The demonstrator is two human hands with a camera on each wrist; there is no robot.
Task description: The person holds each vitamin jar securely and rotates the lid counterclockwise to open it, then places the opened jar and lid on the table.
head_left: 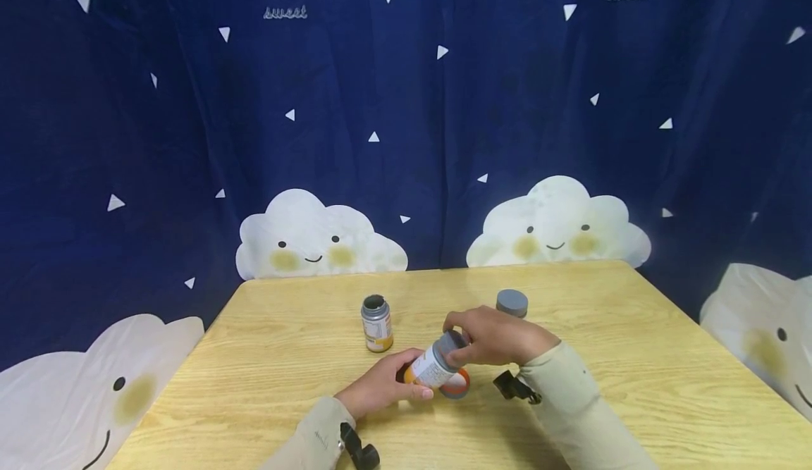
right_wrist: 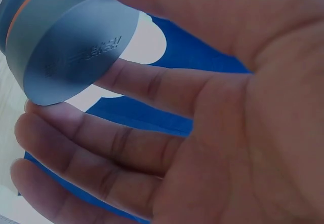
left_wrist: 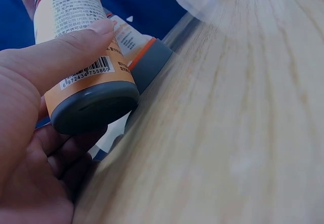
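My left hand (head_left: 380,385) grips a labelled bottle (head_left: 426,369), tilted with its top toward the right. In the left wrist view, the thumb lies across the bottle's white and orange label (left_wrist: 86,73), and its dark base faces the camera. My right hand (head_left: 504,336) pinches the grey cap (head_left: 449,343) at the bottle's top between thumb and fingers. The right wrist view shows that cap (right_wrist: 76,46) close up, an orange line at its edge. Under the held bottle lies an upturned cap (head_left: 455,390) with an orange rim.
An uncapped grey bottle (head_left: 378,327) stands upright behind the left hand. Beyond the right hand shows another grey cap (head_left: 512,302), what is below it hidden. The wooden table (head_left: 285,357) meets a dark blue curtain (head_left: 406,89) with cloud prints.
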